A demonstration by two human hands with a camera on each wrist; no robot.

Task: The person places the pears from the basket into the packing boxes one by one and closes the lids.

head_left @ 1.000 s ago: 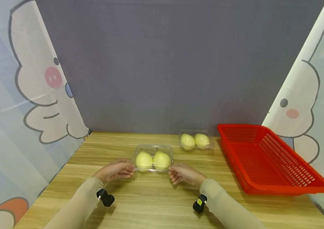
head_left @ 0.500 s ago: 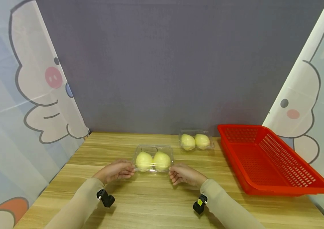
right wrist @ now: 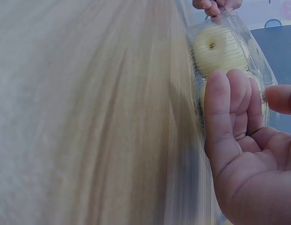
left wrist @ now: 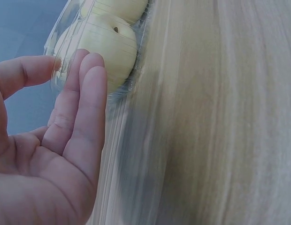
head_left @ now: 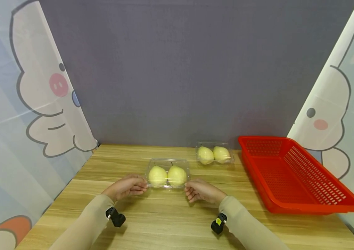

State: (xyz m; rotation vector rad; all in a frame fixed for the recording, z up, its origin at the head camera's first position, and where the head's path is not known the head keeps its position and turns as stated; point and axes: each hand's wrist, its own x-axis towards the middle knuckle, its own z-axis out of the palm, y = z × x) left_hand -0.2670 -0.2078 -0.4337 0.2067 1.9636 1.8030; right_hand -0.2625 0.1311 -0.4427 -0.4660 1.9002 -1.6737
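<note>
A clear plastic clamshell box (head_left: 168, 161) with two pale yellow pears (head_left: 177, 176) side by side in it rests on the wooden table. My left hand (head_left: 127, 187) pinches its near left corner; in the left wrist view the thumb (left wrist: 40, 69) meets the box edge, with the fingers on the other side. At the near right corner, my right hand (head_left: 203, 190) pinches the box in the same way. The right wrist view shows the thumb (right wrist: 280, 99) at the rim and the bent fingers partly covering a pear.
A second clear box (head_left: 208, 143) of two pears sits farther back, right of centre. On the right stands a red perforated plastic basket (head_left: 269, 187), with nothing in it. A grey panel (head_left: 177, 76) rises behind the wooden table (head_left: 164, 225).
</note>
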